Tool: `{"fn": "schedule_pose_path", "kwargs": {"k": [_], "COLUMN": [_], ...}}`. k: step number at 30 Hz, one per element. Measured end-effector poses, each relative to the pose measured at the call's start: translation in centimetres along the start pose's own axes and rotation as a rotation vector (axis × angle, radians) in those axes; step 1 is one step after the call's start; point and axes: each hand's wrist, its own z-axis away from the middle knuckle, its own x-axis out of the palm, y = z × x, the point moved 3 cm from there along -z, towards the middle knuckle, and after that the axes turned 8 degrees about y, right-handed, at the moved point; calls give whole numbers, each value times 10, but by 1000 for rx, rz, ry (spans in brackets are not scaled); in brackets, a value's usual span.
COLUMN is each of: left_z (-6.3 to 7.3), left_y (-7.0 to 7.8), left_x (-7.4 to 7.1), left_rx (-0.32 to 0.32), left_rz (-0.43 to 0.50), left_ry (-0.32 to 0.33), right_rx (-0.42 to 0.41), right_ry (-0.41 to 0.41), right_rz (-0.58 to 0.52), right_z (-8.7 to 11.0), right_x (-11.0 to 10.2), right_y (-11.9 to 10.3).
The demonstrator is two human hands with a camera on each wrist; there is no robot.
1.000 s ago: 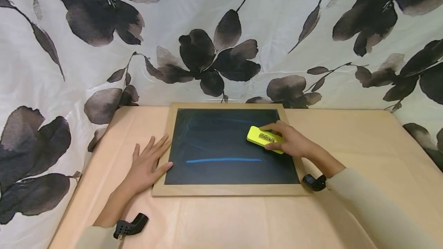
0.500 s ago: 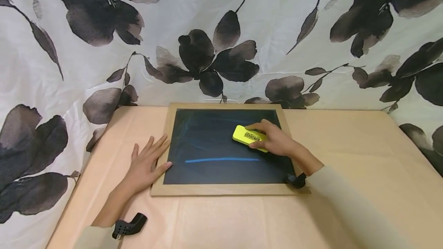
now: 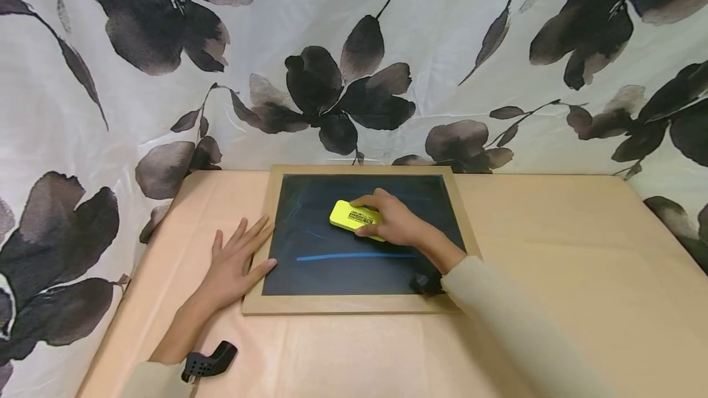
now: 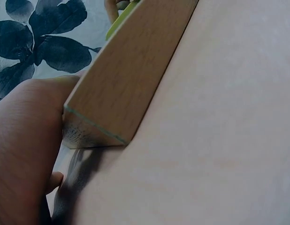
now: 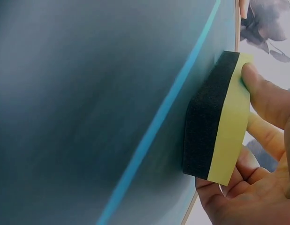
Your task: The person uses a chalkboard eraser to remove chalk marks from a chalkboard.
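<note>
A wood-framed chalkboard point(image 3: 343, 281) lies on the table, with a blue chalk line point(image 3: 356, 256) across its lower half and faint blue smears above it. My right hand point(image 3: 398, 220) grips a yellow board eraser point(image 3: 354, 215) by its edges, over the middle of the board above the line. In the right wrist view the eraser point(image 5: 215, 122) shows a dark felt side facing the board, thumb and fingers around its yellow back. My left hand point(image 3: 235, 263) rests with spread, straight fingers on the left side of the frame point(image 4: 131, 61).
The pale table covering point(image 3: 553, 232) extends on both sides of the board. Behind it hangs a white cloth point(image 3: 442, 35) with dark flowers. Black wrist cameras sit on the left wrist point(image 3: 210, 360) and the right wrist point(image 3: 426, 283).
My right hand has slid the eraser leftward across the board, from near the right side to the middle. The left hand stays in place, and the blue line looks the same.
</note>
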Motion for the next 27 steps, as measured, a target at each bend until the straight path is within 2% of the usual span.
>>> {"fn": "schedule_pose_path", "kwargs": {"k": [9, 16, 21, 27], "left_z": [-1, -1, 0, 0], "left_y": [0, 1, 2, 2], "left_x": [0, 0, 0, -1], "left_rx": [-11, -28, -35, -29], "left_rz": [2, -2, -2, -9], "left_ry": [-8, -21, -30, -28], "right_rx": [-38, -62, -86, -137], "right_ry": [-39, -51, -73, -118], "right_rz": [-13, -7, 29, 82], "right_z": [-28, -43, -47, -42], "right_x": [24, 40, 43, 43], "right_y": [-29, -45, -54, -59]}}
